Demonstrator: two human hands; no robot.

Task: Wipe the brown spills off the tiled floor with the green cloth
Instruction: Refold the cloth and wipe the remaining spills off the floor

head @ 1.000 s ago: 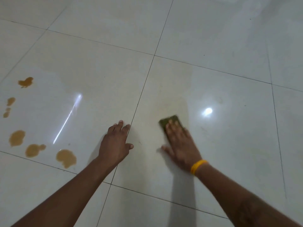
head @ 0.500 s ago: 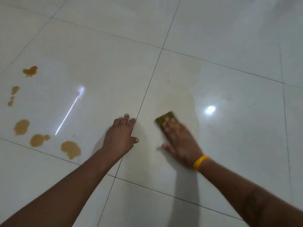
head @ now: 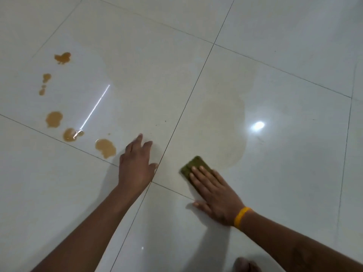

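Under the flat right hand [head: 214, 191] lies the green cloth [head: 193, 166] (left hand [head: 135, 165] splayed on tile).

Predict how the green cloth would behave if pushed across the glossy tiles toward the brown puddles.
The green cloth lies flat under the right hand, so it probably slides easily on the shiny tiled floor. Being thin, it may bunch. It probably smears the brown spills before soaking them.
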